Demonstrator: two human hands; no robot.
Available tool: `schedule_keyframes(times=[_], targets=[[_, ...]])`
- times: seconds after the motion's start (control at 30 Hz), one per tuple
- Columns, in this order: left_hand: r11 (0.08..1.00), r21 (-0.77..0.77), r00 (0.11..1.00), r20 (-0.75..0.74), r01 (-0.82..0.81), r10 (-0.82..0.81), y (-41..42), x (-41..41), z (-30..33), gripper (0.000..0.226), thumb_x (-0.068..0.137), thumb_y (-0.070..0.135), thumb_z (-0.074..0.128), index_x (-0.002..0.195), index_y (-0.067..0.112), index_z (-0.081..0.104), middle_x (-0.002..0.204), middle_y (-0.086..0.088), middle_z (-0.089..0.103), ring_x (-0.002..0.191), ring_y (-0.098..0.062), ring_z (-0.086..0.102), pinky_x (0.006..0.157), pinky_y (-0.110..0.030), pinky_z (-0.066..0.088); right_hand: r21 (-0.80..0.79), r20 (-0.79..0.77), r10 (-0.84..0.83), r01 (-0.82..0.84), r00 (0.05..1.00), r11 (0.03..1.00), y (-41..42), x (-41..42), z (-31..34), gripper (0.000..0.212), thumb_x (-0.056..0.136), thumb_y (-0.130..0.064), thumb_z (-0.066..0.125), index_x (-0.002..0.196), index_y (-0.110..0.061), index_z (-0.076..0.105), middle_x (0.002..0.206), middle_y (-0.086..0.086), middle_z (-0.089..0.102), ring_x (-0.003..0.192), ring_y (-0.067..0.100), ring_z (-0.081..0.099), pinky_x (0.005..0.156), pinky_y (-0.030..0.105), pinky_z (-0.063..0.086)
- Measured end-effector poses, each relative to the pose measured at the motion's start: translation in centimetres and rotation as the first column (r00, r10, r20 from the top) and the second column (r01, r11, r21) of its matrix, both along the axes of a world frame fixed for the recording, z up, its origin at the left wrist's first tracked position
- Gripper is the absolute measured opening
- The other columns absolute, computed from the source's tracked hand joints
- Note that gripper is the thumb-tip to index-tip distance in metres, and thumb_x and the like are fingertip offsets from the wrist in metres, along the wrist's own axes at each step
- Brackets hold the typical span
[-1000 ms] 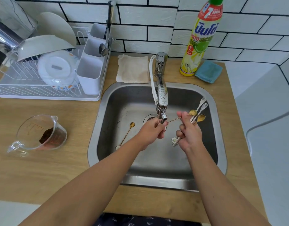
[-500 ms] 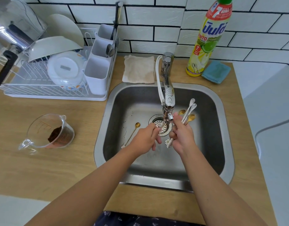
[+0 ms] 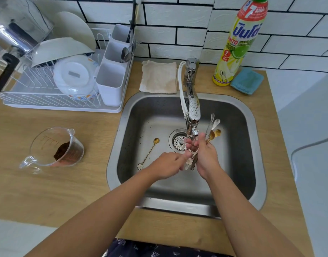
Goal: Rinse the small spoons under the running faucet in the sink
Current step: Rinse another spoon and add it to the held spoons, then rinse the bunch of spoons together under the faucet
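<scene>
My right hand (image 3: 205,156) is shut on a bundle of small spoons (image 3: 214,127), gold and silver, bowls pointing up, right beside the faucet (image 3: 193,112) nozzle over the steel sink (image 3: 115,145). Their flower-shaped handle ends stick out below my fist. My left hand (image 3: 167,164) sits just left of those ends, its fingertips close to them and its fingers loose, with nothing held that I can see. One gold spoon (image 3: 149,153) with a flower end lies on the sink floor, left of the drain strainer (image 3: 178,140).
A white dish rack (image 3: 48,101) with bowls and a cutlery caddy (image 3: 111,84) stands at the back left. A folded cloth (image 3: 159,76), a dish soap bottle (image 3: 239,43) and a blue sponge (image 3: 247,80) sit behind the sink. A glass measuring cup (image 3: 57,147) with brown powder rests on the counter at left.
My left hand held a gold spoon under the nozzle; that spoon has joined the bundle in my right hand. My left hand has dropped lower, and my right hand has moved closer to the faucet.
</scene>
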State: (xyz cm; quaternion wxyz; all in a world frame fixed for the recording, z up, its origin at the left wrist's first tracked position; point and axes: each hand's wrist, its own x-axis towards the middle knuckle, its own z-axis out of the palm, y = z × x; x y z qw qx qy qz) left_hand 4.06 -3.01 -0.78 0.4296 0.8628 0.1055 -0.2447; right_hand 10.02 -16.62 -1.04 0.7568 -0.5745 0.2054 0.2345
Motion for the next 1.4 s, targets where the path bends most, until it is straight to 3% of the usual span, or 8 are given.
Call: schedule_keyframes(times=[0.13,0.3,0.6,0.73,0.83,1.07,1.2,1.4], targets=[[0.886,0.457,0.997,0.022,-0.078,0.076,5.0,0.8,-3.3,0.036,0.106,0.041,0.04,0.118,0.01,0.054,0.118,-0.016,0.062,0.105,-0.031,0.06,0.086,-0.042,0.05,0.102,-0.03,-0.103,0.106,0.994,0.989,-0.8,0.5,-0.1,0.038,0.109,-0.038,0.046,0.088,-0.007,0.055,0.08,0.004,0.078,0.043,0.004,0.043,0.041,0.018,0.039],[0.778,0.627,0.99,-0.133,0.048,0.046,7.0,0.5,-6.0,0.023,0.104,0.016,0.048,0.126,0.009,0.045,0.127,-0.016,0.052,0.104,-0.027,0.056,0.077,-0.037,0.049,0.116,-0.087,-0.114,0.124,0.99,0.986,-1.4,1.0,-0.4,0.042,0.107,-0.044,0.048,0.084,-0.011,0.059,0.073,0.001,0.075,0.037,0.004,0.026,0.035,0.018,0.025],[0.931,0.341,0.973,-0.223,0.133,-0.058,4.5,0.9,-4.5,0.028,0.105,0.018,0.037,0.12,0.001,0.054,0.122,-0.024,0.062,0.109,-0.038,0.06,0.081,-0.036,0.043,0.078,-0.141,-0.09,0.101,0.986,0.992,-2.0,0.7,-1.0,0.021,0.101,-0.03,0.065,0.093,-0.011,0.066,0.082,0.003,0.074,0.039,0.004,0.026,0.035,0.019,0.024],[0.983,-0.076,0.969,-0.2,-0.165,0.148,2.2,0.5,-2.0,0.02,0.1,0.016,0.037,0.096,0.01,0.056,0.075,-0.014,0.062,0.047,-0.023,0.057,0.044,-0.024,0.036,-0.091,-0.094,-0.003,-0.005,0.996,0.996,-2.0,0.2,-1.5,0.022,0.092,-0.025,0.078,0.108,-0.014,0.067,0.067,-0.002,0.05,0.041,0.005,0.025,0.037,0.021,0.023],[0.945,-0.205,0.957,-0.196,-0.254,0.214,0.7,0.2,-0.2,0.017,0.097,0.019,0.039,0.097,0.011,0.054,0.055,-0.003,0.057,0.032,-0.019,0.047,0.036,-0.02,0.028,-0.167,-0.054,0.117,-0.124,0.992,0.978,-1.4,-0.2,-1.4,0.044,0.083,-0.027,0.086,0.122,-0.023,0.064,0.089,-0.004,0.07,0.045,0.0,0.044,0.04,0.017,0.031],[0.933,-0.248,0.963,-0.138,-0.259,0.23,-0.3,-0.7,1.5,0.015,0.101,0.025,0.039,0.097,0.023,0.054,0.051,0.001,0.062,0.031,-0.014,0.045,0.035,-0.018,0.029,-0.279,0.051,0.27,-0.246,0.962,0.928,0.1,-0.1,-1.1,0.047,0.078,-0.013,0.089,0.12,-0.006,0.07,0.108,0.008,0.078,0.097,0.015,0.073,0.077,0.022,0.05],[0.944,-0.202,0.964,-0.111,-0.26,0.242,0.0,-1.6,1.4,0.016,0.102,0.027,0.04,0.095,0.021,0.053,0.055,-0.002,0.065,0.031,-0.015,0.043,0.036,-0.02,0.031,-0.318,0.027,0.27,-0.248,0.962,0.915,0.2,0.8,-0.9,0.031,0.081,-0.018,0.087,0.109,-0.01,0.074,0.093,-0.003,0.079,0.077,-0.001,0.073,0.061,0.009,0.048],[0.955,-0.172,0.969,-0.089,-0.243,0.23,0.0,-1.7,1.7,0.016,0.102,0.028,0.04,0.093,0.023,0.052,0.056,-0.001,0.066,0.032,-0.012,0.043,0.038,-0.023,0.036,-0.497,0.076,0.294,-0.22,0.953,0.839,0.6,0.6,-0.9,0.026,0.102,-0.033,0.061,0.093,-0.016,0.078,0.089,0.0,0.08,0.089,0.022,0.072,0.079,0.04,0.055]])
